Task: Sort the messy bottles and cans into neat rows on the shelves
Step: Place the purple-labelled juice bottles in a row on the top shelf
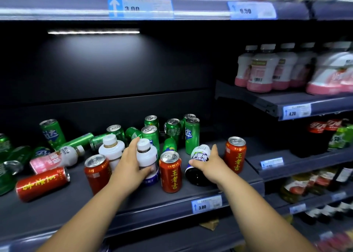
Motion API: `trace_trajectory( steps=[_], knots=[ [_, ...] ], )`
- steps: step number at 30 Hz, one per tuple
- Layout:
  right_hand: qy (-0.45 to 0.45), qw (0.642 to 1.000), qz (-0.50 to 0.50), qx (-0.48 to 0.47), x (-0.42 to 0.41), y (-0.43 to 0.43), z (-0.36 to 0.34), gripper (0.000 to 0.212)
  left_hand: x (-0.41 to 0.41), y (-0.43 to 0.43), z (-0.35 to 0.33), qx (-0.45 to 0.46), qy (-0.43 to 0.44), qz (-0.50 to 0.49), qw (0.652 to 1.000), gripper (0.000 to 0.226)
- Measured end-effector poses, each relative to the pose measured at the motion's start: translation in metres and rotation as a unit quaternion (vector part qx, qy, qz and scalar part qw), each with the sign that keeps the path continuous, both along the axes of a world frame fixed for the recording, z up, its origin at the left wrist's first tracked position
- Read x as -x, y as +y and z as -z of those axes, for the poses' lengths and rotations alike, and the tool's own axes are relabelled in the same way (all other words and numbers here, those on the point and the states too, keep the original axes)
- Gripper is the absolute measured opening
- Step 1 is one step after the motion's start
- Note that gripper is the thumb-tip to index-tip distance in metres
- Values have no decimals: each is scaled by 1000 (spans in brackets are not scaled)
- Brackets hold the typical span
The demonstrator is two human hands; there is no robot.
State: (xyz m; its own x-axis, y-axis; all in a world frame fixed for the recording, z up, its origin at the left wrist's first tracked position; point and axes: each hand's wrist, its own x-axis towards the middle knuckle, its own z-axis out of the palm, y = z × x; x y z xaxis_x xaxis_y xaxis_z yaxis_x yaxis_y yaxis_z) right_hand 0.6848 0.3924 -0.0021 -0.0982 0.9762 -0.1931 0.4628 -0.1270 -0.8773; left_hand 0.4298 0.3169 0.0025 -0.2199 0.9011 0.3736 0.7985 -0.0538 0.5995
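Note:
My left hand point(131, 163) wraps an upright white bottle with a blue label point(147, 156) on the dark shelf point(133, 200). My right hand point(210, 165) grips a tipped-over white and purple bottle with a dark base point(198, 162). Between the hands stands a red can point(170, 171). Two more red cans stand at left point(97, 171) and right point(235, 154), and one red can lies flat point(43, 184). A second white bottle point(111, 150) stands behind my left hand. A pink-labelled bottle point(55, 159) lies on its side. Several green cans point(192, 135) stand or lie at the back.
White and pink bottles point(261, 70) stand in a row on the upper right shelf point(277, 103). Cola and green bottles point(328, 135) fill the lower right shelf. Price tags point(207, 204) line the shelf edges. The shelf above point(76, 5) overhangs the work area.

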Motion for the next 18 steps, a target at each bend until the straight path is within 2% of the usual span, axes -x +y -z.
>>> trace_trajectory(
  steps=[4, 10, 15, 18],
  knots=[
    [94, 995, -33, 20, -10, -5, 4, 125, 6, -1, 14, 21, -93, -21, 995, 97],
    [85, 993, -55, -63, -11, -27, 19, 112, 20, -1, 31, 54, -204, -23, 977, 91],
    [69, 986, -29, -148, -19, -33, 30, 98, 14, 2, 27, 61, -209, 29, 976, 74],
    [74, 985, -36, -154, -23, -29, 33, 101, 13, -5, 28, 50, -212, 29, 976, 70]
  ],
)
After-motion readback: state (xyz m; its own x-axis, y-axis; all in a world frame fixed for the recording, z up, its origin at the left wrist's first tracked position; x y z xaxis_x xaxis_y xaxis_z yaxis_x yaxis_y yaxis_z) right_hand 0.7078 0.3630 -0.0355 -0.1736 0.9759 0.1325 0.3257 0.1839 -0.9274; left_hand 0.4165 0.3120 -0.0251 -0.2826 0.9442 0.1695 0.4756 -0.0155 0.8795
